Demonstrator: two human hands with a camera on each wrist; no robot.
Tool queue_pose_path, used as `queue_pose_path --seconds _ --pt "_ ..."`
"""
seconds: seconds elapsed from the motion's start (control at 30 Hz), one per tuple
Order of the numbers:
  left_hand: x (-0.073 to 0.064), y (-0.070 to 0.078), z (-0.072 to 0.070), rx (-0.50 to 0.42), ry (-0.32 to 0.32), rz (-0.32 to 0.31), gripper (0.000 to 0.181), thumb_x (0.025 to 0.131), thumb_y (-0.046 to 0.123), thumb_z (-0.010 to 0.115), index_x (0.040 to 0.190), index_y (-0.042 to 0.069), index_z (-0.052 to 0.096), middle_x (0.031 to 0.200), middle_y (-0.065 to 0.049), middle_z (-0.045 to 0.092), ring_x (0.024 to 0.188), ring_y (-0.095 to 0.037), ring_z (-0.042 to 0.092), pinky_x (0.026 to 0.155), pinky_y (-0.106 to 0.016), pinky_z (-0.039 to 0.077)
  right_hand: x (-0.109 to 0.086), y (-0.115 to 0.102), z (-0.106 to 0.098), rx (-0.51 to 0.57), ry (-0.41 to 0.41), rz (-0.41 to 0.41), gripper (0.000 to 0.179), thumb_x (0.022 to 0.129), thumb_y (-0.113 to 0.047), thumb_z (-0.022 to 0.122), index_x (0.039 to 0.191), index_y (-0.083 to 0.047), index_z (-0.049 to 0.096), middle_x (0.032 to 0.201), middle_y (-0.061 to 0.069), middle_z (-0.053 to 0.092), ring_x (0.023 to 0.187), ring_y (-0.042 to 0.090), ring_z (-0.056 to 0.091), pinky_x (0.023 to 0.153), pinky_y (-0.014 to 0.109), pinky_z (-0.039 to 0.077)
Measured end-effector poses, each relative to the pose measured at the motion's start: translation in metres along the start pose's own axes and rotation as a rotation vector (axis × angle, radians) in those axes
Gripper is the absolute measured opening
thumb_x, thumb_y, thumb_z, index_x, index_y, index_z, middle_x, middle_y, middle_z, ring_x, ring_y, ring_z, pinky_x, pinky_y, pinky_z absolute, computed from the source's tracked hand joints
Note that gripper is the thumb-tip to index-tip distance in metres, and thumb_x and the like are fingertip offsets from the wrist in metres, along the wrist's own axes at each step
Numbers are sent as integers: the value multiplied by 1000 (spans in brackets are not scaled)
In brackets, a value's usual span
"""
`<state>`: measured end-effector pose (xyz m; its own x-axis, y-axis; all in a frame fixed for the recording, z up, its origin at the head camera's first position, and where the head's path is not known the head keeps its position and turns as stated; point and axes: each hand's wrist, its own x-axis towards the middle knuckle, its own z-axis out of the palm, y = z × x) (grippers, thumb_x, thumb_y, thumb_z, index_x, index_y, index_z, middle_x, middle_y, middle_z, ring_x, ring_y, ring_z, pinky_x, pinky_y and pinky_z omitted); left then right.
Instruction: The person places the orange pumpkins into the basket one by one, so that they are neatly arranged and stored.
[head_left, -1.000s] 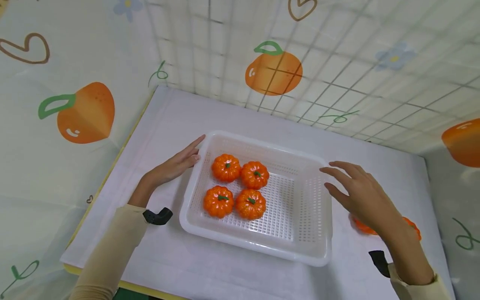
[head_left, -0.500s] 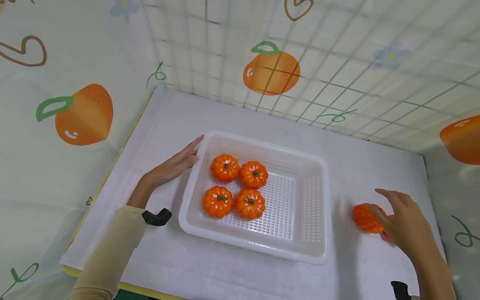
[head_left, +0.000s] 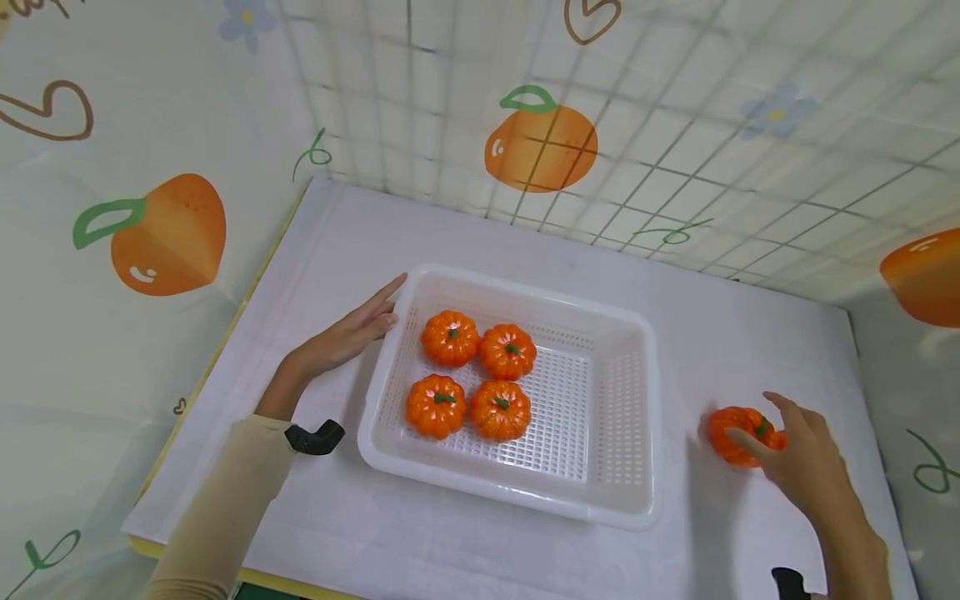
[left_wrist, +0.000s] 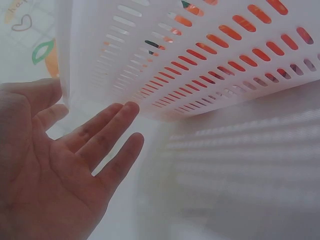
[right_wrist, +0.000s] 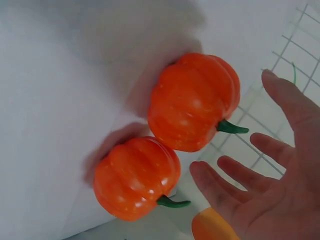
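A loose orange pumpkin (right_wrist: 194, 102) lies on the tabletop (head_left: 540, 554), touching or almost touching a second loose pumpkin (right_wrist: 135, 180). Both sit just beside the right hand (head_left: 813, 467), whose fingers are spread and grip nothing. The step in hand seems a reach for one; the next move likely calls for curling thumb and fingers round it. Farther left, the white basket (head_left: 649, 400) holds four pumpkins (head_left: 500, 410), with the left hand (head_left: 345, 335), fingers extended, at its left wall.

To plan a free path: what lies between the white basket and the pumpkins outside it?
Only bare white tabletop, partly shadowed, lies between the basket and those pumpkins; the head view shows it.
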<state>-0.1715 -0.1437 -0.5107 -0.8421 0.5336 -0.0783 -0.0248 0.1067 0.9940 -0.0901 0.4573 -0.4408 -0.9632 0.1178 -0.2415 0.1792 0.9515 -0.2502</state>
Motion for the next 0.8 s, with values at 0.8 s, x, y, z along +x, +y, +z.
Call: queue_pose_path --seconds 0.8 --pt "1 -1 0 -27 -13 10 61 109 26 41 160 38 10 163 -2 21 143 -26 34 115 -50 29 8 10 12 -74 -27 -94 72 94 -39 68 138 10 40 123 46 38 107 61 40 76 75 41"
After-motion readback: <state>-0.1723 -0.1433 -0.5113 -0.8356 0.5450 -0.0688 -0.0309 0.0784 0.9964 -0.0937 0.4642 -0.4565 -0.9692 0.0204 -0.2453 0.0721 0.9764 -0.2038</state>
